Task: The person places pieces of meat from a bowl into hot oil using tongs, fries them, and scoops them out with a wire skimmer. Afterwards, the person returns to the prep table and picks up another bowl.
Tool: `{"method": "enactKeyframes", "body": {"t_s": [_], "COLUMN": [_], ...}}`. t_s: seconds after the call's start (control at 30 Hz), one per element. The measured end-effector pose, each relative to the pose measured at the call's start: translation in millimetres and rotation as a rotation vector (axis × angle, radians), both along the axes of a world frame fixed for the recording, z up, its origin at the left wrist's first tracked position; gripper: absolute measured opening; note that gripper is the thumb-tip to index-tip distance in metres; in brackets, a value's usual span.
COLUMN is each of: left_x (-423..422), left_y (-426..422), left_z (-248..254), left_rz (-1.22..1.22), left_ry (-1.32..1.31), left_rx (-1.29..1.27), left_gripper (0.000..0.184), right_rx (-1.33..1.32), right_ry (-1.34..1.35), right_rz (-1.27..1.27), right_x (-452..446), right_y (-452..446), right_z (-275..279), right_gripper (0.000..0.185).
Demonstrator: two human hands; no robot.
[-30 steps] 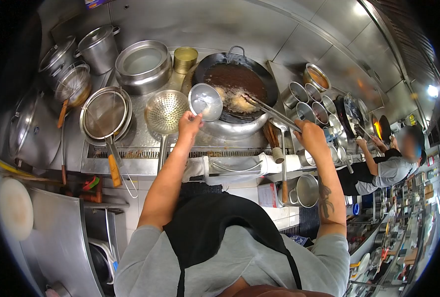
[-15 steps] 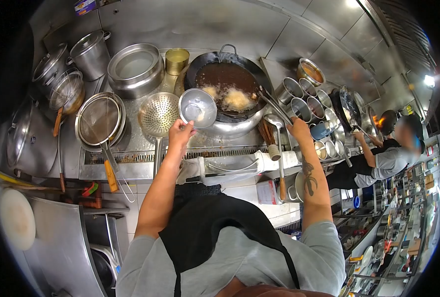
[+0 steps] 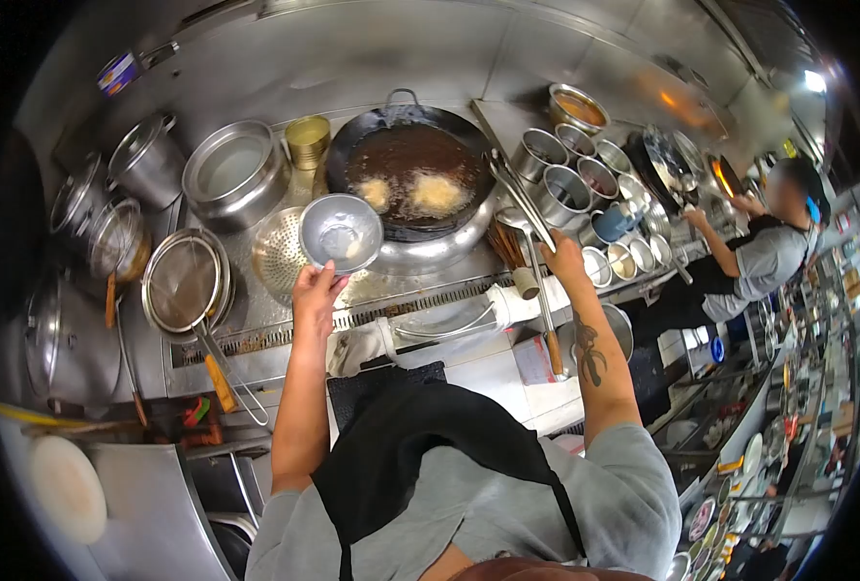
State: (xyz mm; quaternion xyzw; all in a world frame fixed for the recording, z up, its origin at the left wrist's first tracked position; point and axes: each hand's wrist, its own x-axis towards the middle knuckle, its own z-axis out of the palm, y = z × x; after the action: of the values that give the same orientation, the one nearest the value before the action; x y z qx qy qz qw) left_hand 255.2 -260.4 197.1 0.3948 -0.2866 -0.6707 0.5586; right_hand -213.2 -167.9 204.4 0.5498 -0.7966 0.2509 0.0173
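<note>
My left hand (image 3: 318, 292) grips the near rim of a small metal bowl (image 3: 341, 233), tilted toward me with a little pale residue inside. The bowl overlaps a perforated skimmer (image 3: 278, 250) and the near-left edge of the wok. Long metal tongs (image 3: 525, 201) are closed in my right hand (image 3: 565, 265), their tips over the wok's right rim with nothing visible between them. Dark oil bubbles in the black wok (image 3: 338, 145). Two pale battered pieces float there, a large one (image 3: 437, 196) and a smaller one (image 3: 374, 197).
Left of the wok stand a wide steel pot (image 3: 193, 179), a tin can (image 3: 307, 140) and wire strainers (image 3: 184, 281). Several metal containers (image 3: 565, 192) crowd the right. A ladle (image 3: 549, 329) hangs over the counter edge. Further right, a co-worker (image 3: 769, 252) works at another wok.
The view has shifted. My left hand has drawn the bowl slightly left and nearer my body. The tongs' tips have moved away from the frying batter to the wok's rim.
</note>
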Motion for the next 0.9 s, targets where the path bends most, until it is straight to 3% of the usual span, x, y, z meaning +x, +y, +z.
{"method": "enactKeyframes", "body": {"t_s": [0.1,0.17,0.43,0.57,0.63,0.9], "left_x": [1,4,7,-4,-11,-28], "left_y": [9,19,56,76,86,111], "left_z": [0,4,-7,-16,-20,-9], "left_rz": [-0.003,0.0,0.027,0.023,0.016,0.034], "left_ry": [0.003,0.002,-0.09,-0.111,-0.117,-0.153], "left_rx": [-0.002,-0.019,0.027,0.076,0.097,0.005], "left_gripper": [0.018,0.017,0.014,0.013,0.012,0.013], "right_rx": [-0.011,0.126,0.467,0.384,0.342,0.256], "right_ry": [-0.005,-0.019,-0.063,-0.179,-0.149,-0.123], "right_rz": [-0.051,-0.174,-0.228,-0.207,-0.118,-0.044], "right_x": [-17,-27,-73,-83,-104,-102], "right_y": [41,74,136,104,85,83], "right_z": [3,2,-62,-91,-133,-139], "right_gripper": [0.039,0.034,0.032,0.036,0.04,0.046]}}
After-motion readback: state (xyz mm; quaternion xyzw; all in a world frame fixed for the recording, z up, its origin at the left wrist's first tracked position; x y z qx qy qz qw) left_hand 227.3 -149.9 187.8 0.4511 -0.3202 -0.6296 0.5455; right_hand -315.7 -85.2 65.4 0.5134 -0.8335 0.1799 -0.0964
